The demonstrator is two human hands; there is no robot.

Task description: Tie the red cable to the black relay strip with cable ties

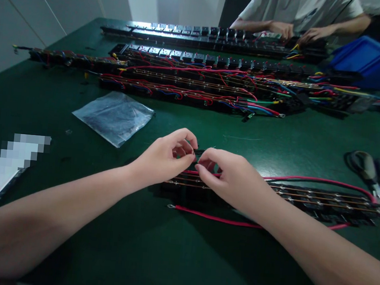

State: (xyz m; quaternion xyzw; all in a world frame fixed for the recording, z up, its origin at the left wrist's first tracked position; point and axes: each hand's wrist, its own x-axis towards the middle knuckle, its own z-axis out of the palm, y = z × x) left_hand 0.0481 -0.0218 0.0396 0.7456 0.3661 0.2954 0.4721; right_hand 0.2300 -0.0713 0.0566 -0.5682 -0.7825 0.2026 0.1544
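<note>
Close together over the near wired strip (318,200), both my hands have their fingers closed in a pinch. Between the fingertips of my left hand (165,156) a thin black strip (198,152) shows, most of it hidden. My right hand (229,170) touches or nearly touches it with thumb and forefinger; what they grip is too small to make out. The black wired strip carries several brass-coloured rods with solder joints. A red cable (306,178) runs along its far side, and another red cable (216,217) with a ring terminal lies on its near side.
A clear plastic bag (114,116) lies beyond my left hand. Scissors (373,176) rest at the right. More wired strips (181,86) cross the green table (117,251). A co-worker's hands (306,35) work at the back, near a blue bin (366,62). A white, partly pixelated item (4,175) sits left.
</note>
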